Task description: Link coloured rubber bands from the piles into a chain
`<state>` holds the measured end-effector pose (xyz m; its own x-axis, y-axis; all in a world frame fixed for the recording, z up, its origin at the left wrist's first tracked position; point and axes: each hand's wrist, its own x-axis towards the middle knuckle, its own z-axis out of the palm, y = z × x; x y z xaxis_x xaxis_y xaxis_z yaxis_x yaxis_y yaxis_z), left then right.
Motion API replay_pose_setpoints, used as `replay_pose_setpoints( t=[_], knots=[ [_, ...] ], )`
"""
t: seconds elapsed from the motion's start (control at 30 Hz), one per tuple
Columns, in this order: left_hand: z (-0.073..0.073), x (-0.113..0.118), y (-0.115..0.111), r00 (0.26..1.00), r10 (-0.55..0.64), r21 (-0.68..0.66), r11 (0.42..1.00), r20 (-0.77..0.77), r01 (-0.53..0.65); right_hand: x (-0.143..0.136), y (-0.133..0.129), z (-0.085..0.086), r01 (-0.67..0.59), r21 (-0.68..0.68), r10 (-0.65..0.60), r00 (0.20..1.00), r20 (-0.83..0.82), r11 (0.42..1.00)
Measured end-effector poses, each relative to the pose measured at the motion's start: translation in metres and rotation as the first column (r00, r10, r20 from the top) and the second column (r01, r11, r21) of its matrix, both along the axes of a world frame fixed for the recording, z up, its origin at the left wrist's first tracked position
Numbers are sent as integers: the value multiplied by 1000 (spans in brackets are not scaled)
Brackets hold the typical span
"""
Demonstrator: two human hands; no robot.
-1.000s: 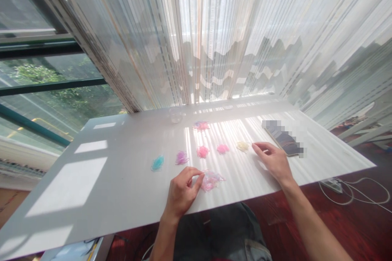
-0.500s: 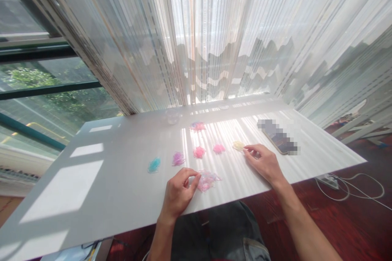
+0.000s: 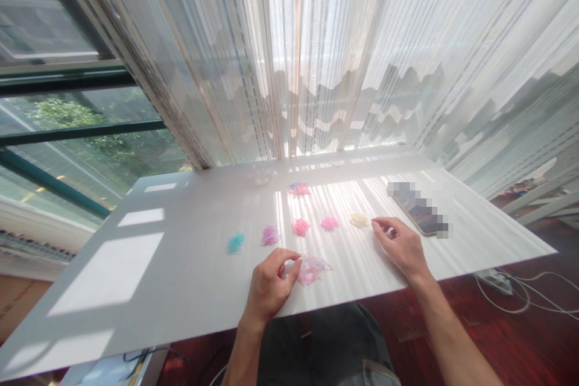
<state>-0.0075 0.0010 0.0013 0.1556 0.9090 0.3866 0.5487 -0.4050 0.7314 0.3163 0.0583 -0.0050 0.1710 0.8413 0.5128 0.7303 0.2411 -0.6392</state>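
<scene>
My left hand (image 3: 272, 282) rests at the left edge of a loose pink and clear pile (image 3: 313, 269) of thin, band-like loops. Its thumb and forefinger are pinched together; whatever they hold is too small to make out. Just right of a pale yellow pile (image 3: 359, 219), my right hand (image 3: 401, 248) also keeps thumb and forefinger closed, their contents unclear. A row of similar piles runs leftward: light pink (image 3: 330, 224), coral pink (image 3: 300, 227), purple (image 3: 270, 235) and teal (image 3: 235, 243). Behind the row lies a mixed pink and blue pile (image 3: 299, 189).
On the white table (image 3: 190, 289), a phone (image 3: 418, 210), partly pixelated, lies at the right. A clear container (image 3: 263, 174) stands near the back edge. Striped sheer curtains (image 3: 325, 72) hang behind. White cables (image 3: 520, 295) lie on the floor at right.
My right fingertips have drawn slightly right, away from the yellow pile's edge. My left hand stays beside the pink and clear pile. The whole view has shifted a little.
</scene>
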Motion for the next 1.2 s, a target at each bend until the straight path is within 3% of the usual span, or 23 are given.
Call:
replay_pose_setpoints(
  t=[0.17, 0.23, 0.3, 0.4, 0.7, 1.03, 1.2],
  knots=[
    [2, 0, 1, 995, -80, 94, 992, -63, 86, -24, -15, 9, -183, 153, 175, 982, 65, 971],
    [3, 0, 1, 991, -104, 107, 988, -87, 113, -43, -26, 13, -338, 85, 334, 941, 58, 937],
    [4, 0, 0, 988, -109, 97, 988, -105, 119, -63, -35, 14, -495, -31, 496, 867, 51, 868],
    [3, 1, -2, 989, -94, 64, 993, -114, 102, -87, -42, 13, -602, -140, 610, 792, 21, 786],
    [1, 6, -2, 981, -67, 70, 994, -180, 81, -98, -38, 4, -621, -216, 621, 780, -80, 753],
    [1, 5, -1, 990, -42, 71, 996, -134, 52, -111, -33, 4, -589, -131, 587, 807, -57, 797],
    [0, 4, 0, 991, -40, 65, 997, -128, 49, -113, -35, 0, -611, -133, 606, 792, -79, 781]
  ],
)
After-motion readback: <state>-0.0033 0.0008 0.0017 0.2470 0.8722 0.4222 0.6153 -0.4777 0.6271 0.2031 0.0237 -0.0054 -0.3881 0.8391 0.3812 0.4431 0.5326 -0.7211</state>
